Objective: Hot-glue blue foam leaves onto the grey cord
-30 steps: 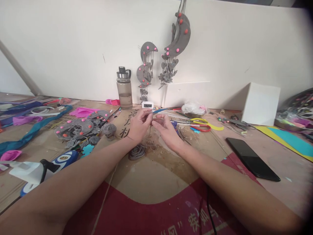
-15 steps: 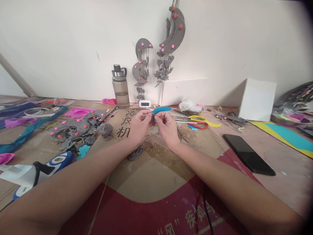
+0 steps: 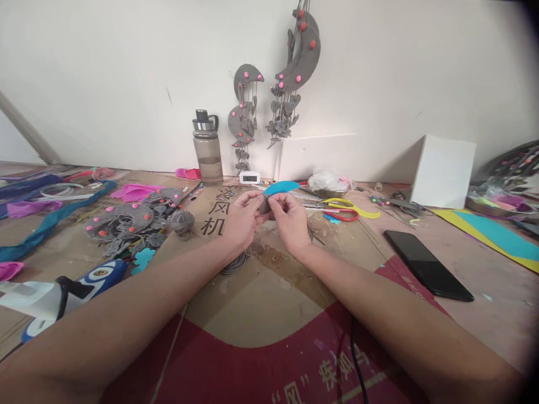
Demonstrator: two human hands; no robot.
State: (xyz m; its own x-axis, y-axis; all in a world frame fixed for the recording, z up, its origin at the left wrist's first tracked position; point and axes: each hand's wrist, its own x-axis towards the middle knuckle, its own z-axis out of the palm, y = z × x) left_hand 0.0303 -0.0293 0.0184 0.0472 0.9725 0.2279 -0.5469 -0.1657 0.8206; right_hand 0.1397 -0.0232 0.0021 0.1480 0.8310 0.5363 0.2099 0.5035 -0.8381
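Note:
My left hand and my right hand meet above the cardboard, fingertips pinched together. Between them is a small grey felt piece, mostly covered by the fingers. A blue curved piece shows just behind the fingertips; whether it is held or lies on the table I cannot tell. Below my left wrist sits a coil of grey yarn. Left of that hand is a ball of grey yarn.
Grey felt pieces with pink and orange dots lie left, near a blue-and-white glue gun. A bottle and small clock stand behind. Scissors and a phone lie right. Grey crescent hangings hang on the wall.
The fingers have shifted slightly, and more of the grey felt piece shows between them. More of the blue curved piece is visible behind the fingertips.

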